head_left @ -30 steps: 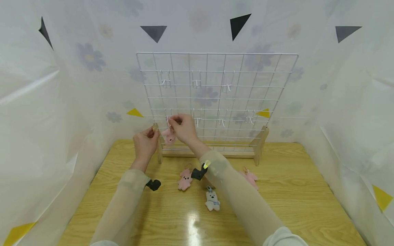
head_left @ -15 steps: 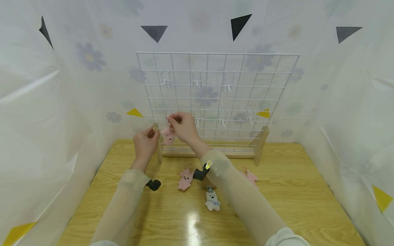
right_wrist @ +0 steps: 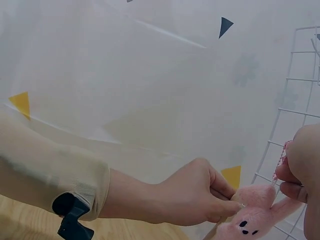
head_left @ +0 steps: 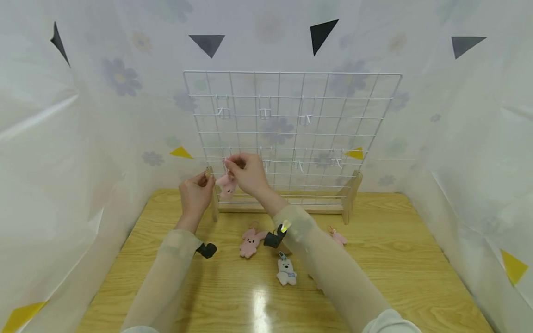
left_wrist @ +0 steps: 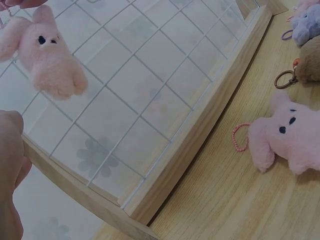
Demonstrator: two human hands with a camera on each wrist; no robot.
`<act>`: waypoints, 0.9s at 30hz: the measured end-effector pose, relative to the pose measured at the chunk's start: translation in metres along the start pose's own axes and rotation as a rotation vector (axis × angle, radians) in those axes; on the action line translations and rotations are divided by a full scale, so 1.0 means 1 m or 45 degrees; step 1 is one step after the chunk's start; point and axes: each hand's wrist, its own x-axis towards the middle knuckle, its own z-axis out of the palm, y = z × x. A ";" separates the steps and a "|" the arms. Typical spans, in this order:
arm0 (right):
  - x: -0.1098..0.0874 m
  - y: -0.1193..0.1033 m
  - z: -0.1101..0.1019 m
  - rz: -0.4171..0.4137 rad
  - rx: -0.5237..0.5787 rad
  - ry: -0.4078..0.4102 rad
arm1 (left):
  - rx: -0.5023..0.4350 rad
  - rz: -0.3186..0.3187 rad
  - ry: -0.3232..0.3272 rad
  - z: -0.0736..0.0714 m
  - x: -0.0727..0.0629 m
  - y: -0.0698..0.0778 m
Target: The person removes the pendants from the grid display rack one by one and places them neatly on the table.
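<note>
My right hand (head_left: 250, 175) pinches the pink braided cord (right_wrist: 280, 161) of a pink plush bunny keychain (head_left: 226, 187). The bunny dangles tilted in front of the lower left part of a white wire grid rack (head_left: 279, 133), near a hook half hidden by the fingers. With thumb and fingers, my left hand (head_left: 195, 193) grips the top of the rack's left wooden post (head_left: 214, 208). In the left wrist view the bunny (left_wrist: 52, 62) hangs before the mesh, its face and long ears showing.
On the wooden table (head_left: 166, 286) lie another pink plush keychain (head_left: 249, 244), a white bear keychain (head_left: 286, 272) and a pink one (head_left: 339, 237) partly behind my right forearm. Brown (left_wrist: 311, 60) and purple plush keychains (left_wrist: 306, 30) show in the left wrist view. Several white hooks (head_left: 306, 119) stick out from the grid.
The hanging bunny has swung and tilted slightly, while my right wrist has turned and shifted a little. My left hand keeps its grip on the post.
</note>
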 end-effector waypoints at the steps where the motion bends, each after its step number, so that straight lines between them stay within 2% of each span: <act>1: 0.000 0.000 0.000 -0.009 -0.005 -0.003 | -0.001 0.001 0.000 0.000 0.000 0.000; 9: -0.005 -0.005 -0.002 -0.039 0.028 -0.023 | -0.009 0.022 0.013 0.001 0.001 -0.001; 16: -0.010 -0.010 -0.003 -0.066 0.057 -0.046 | -0.013 -0.011 0.005 0.001 0.002 -0.002; 27: -0.028 -0.022 -0.011 -0.099 0.103 -0.113 | -0.015 0.011 0.009 0.000 0.001 -0.003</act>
